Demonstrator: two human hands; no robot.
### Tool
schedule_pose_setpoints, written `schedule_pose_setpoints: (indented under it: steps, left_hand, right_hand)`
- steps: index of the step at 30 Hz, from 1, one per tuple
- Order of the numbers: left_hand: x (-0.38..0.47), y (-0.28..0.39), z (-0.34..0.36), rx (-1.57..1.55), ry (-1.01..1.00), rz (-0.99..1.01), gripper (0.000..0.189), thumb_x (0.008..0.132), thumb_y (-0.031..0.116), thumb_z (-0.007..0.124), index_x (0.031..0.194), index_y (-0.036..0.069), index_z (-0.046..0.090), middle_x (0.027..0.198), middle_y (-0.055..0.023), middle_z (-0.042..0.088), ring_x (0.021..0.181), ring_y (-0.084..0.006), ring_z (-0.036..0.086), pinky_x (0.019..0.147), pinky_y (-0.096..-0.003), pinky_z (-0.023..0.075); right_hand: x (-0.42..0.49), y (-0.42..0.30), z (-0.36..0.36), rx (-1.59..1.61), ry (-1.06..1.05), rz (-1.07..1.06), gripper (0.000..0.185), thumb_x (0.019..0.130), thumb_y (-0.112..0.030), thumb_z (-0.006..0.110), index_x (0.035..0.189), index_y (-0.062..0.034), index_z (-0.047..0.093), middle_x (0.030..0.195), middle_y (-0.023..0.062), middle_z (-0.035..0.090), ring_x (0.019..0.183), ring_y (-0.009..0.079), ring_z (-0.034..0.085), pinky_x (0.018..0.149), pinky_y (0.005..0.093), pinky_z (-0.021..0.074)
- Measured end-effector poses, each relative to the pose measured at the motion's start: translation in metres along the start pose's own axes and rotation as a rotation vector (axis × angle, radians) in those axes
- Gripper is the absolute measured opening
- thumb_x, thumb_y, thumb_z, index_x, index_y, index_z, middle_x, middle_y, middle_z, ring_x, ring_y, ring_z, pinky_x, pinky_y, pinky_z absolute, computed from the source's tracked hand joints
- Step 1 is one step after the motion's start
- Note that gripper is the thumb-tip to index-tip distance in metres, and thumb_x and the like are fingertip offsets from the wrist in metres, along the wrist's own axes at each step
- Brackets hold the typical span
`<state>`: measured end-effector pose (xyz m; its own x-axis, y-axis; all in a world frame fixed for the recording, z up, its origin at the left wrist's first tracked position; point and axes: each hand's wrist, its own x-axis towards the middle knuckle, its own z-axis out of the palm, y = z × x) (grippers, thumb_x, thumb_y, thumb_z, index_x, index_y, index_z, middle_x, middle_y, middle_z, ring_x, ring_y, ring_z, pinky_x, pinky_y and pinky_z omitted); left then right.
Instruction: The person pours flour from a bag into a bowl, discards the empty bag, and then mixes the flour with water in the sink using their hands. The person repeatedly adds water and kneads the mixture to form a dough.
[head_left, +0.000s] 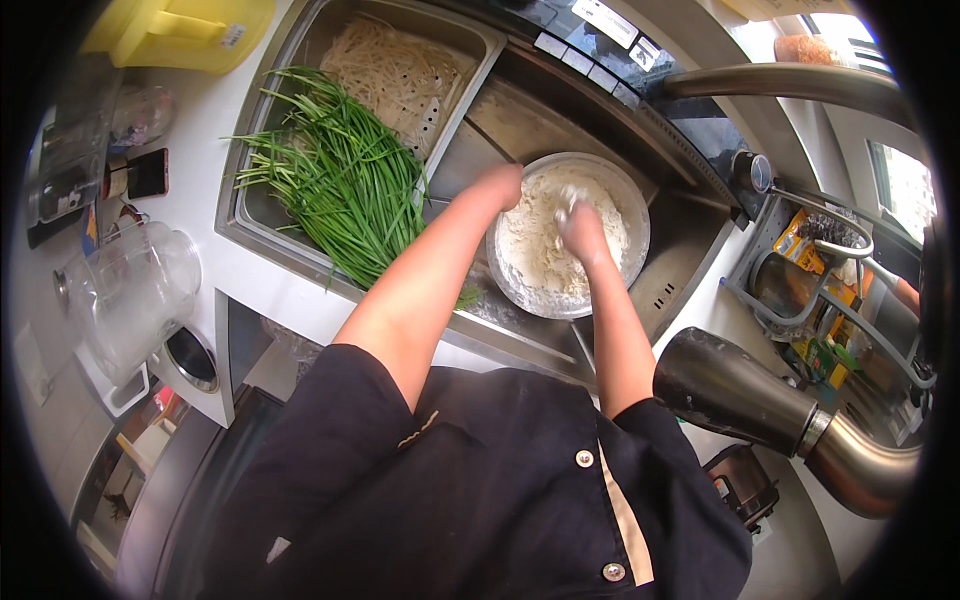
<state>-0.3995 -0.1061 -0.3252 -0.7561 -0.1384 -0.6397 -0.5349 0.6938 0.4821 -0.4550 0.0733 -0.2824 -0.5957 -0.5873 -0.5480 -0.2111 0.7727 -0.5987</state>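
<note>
A round metal bowl (639, 225) of flour mixture (544, 247) stands in the right part of the steel sink. The mixture looks dry and lumpy, with white powder along the wall. My left hand (506, 186) is closed at the bowl's left rim. Inside the bowl, my right hand (583, 231) is in the mixture. Its fingertips are white with flour and blurred, so I cannot see whether they hold anything. Left of the bowl lies a large bunch of long green chives (352, 187), its stalk ends over a steel basin's left rim.
Pale noodle-like strands (390, 67) lie in a perforated tray behind the chives. A yellow container (180, 37), a phone (148, 172) and a clear plastic jug (131, 292) occupy the left counter. At right are a dark faucet (735, 390) and a wire rack (795, 322) with packets.
</note>
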Motion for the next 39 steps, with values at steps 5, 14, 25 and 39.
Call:
schedule_pose_setpoints:
  steps: [5, 14, 25, 39]
  left_hand:
    - [0.000, 0.009, -0.009, -0.023, 0.001, 0.047, 0.037, 0.079, 0.003, 0.053, 0.116, 0.002, 0.058, 0.113, -0.0192, 0.061, 0.104, -0.0345, 0.059, 0.087, -0.0402, 0.0486]
    - [-0.011, 0.015, -0.017, -0.079, 0.001, -0.005, 0.033, 0.079, 0.002, 0.052, 0.111, 0.002, 0.060, 0.111, -0.0181, 0.062, 0.103, -0.0339, 0.059, 0.086, -0.0405, 0.0492]
    - [-0.002, 0.003, -0.003, -0.026, 0.007, 0.023, 0.029, 0.079, 0.003, 0.052, 0.107, 0.001, 0.061, 0.109, -0.0200, 0.062, 0.102, -0.0352, 0.059, 0.086, -0.0411, 0.0487]
    - [-0.007, 0.005, -0.008, -0.037, -0.002, -0.004, 0.030, 0.078, 0.006, 0.053, 0.107, 0.003, 0.063, 0.109, -0.0192, 0.062, 0.101, -0.0349, 0.060, 0.084, -0.0415, 0.0492]
  right_hand:
    - [0.001, 0.018, 0.041, -0.608, 0.025, -0.147, 0.041, 0.081, -0.021, 0.059, 0.116, 0.0004, 0.055, 0.116, 0.0247, 0.054, 0.114, 0.0402, 0.048, 0.087, 0.0470, 0.0482]
    - [-0.093, 0.034, 0.071, -0.726, -0.020, -0.302, 0.033, 0.082, -0.016, 0.052, 0.114, -0.0108, 0.058, 0.116, 0.0156, 0.054, 0.126, 0.0353, 0.039, 0.081, 0.0430, 0.0511]
    - [0.019, 0.010, 0.006, -0.469, 0.126, -0.113, 0.045, 0.082, -0.029, 0.060, 0.117, -0.0025, 0.054, 0.118, 0.0228, 0.051, 0.121, 0.0384, 0.043, 0.094, 0.0444, 0.0442]
    - [-0.072, 0.068, 0.048, -0.490, -0.371, -0.491, 0.027, 0.085, -0.019, 0.050, 0.110, -0.0147, 0.061, 0.116, 0.0065, 0.054, 0.126, 0.0263, 0.039, 0.082, 0.0384, 0.0497]
